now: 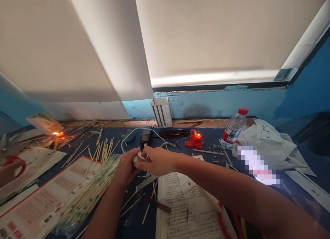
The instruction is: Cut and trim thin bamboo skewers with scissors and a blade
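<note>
White cable [128,135], looped across the middle of the blue table [151,228], short of its far edge, beside a black block [146,135]. Left hand [128,164]: fingers curled against a small pale object [136,160]. Right hand [157,160]: thumb and forefinger pinching at it. Bottle [234,131]: near the far edge, right of the lit red candle [195,141].

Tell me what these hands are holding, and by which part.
The left hand and right hand hold a small pale object between their fingers. They hide most of it, so its kind and the gripped part cannot be told.
</note>
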A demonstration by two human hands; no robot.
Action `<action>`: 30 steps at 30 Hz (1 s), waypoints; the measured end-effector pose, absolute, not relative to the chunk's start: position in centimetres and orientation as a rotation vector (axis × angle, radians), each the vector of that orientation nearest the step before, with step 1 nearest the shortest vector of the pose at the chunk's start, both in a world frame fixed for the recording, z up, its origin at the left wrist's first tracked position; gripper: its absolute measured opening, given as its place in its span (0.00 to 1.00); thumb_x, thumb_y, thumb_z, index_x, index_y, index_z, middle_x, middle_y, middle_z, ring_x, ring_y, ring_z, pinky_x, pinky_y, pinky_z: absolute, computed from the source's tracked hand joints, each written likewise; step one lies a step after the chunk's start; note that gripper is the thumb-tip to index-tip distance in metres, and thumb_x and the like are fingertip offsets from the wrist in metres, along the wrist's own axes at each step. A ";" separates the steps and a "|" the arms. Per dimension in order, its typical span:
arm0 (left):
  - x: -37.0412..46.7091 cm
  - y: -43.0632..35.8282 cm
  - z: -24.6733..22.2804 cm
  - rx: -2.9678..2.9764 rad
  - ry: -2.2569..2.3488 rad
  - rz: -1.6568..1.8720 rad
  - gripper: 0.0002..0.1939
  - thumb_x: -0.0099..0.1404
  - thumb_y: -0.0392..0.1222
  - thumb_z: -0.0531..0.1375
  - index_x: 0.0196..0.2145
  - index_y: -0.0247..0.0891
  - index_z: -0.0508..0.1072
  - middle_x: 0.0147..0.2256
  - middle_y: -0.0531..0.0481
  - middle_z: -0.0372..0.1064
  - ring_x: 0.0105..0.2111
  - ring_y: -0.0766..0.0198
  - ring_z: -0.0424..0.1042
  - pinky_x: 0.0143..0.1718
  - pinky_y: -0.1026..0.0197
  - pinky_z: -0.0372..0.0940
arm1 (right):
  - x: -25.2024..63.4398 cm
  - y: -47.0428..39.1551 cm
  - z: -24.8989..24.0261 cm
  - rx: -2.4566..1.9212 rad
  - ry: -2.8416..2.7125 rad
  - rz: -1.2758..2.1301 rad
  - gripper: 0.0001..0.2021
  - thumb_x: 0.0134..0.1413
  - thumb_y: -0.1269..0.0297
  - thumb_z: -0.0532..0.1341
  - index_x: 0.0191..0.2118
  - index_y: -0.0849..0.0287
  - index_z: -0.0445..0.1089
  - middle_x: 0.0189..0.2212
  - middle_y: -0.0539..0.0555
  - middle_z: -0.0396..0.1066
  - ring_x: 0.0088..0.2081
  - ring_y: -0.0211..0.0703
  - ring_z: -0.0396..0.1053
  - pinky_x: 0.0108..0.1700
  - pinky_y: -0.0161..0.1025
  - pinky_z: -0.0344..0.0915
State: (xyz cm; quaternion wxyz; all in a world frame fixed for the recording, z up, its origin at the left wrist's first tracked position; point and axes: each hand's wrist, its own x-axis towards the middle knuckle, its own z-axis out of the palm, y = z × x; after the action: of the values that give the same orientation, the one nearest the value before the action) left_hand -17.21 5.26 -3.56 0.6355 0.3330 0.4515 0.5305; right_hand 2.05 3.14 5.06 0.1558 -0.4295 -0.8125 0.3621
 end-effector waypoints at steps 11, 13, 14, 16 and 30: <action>-18.1 3.6 -0.6 0.755 0.620 1.098 0.16 0.69 0.52 0.63 0.33 0.36 0.71 0.26 0.55 0.68 0.17 0.72 0.62 0.13 0.70 0.55 | 1.3 4.3 4.3 -1.121 -2.334 0.921 0.15 0.70 0.59 0.64 0.57 0.59 0.72 0.55 0.58 0.74 0.49 0.51 0.76 0.50 0.53 0.75; -18.0 3.4 0.0 0.735 0.602 1.095 0.13 0.63 0.49 0.64 0.33 0.36 0.72 0.26 0.51 0.69 0.18 0.69 0.65 0.11 0.72 0.53 | 1.5 4.1 4.3 -1.087 -2.357 0.923 0.15 0.70 0.59 0.64 0.57 0.59 0.72 0.54 0.58 0.74 0.49 0.51 0.76 0.49 0.52 0.76; -17.9 3.3 0.3 0.725 0.598 1.098 0.11 0.60 0.47 0.64 0.33 0.35 0.72 0.27 0.50 0.69 0.20 0.68 0.67 0.11 0.73 0.53 | 1.5 4.0 4.3 -1.077 -2.367 0.927 0.15 0.70 0.59 0.64 0.57 0.59 0.72 0.54 0.58 0.74 0.48 0.51 0.76 0.49 0.52 0.76; -17.8 3.1 0.7 0.709 0.596 1.108 0.11 0.57 0.45 0.63 0.34 0.35 0.73 0.28 0.49 0.69 0.21 0.66 0.68 0.12 0.72 0.55 | 1.5 3.9 4.3 -1.063 -2.390 0.938 0.15 0.70 0.59 0.64 0.57 0.59 0.72 0.54 0.58 0.74 0.48 0.51 0.76 0.49 0.52 0.76; -17.2 3.2 0.3 0.792 0.686 1.174 0.11 0.51 0.45 0.63 0.30 0.36 0.74 0.28 0.48 0.68 0.18 0.68 0.63 0.09 0.71 0.51 | 0.8 4.1 4.8 -1.086 -2.501 0.997 0.16 0.70 0.59 0.65 0.57 0.59 0.72 0.55 0.58 0.73 0.50 0.52 0.76 0.50 0.53 0.75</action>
State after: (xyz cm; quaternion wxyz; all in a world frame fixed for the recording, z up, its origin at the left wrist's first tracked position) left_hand -17.17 3.22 0.25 0.7061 0.3565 0.3088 0.5282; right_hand 0.81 4.11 4.79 0.1190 -0.3716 -0.8552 0.3411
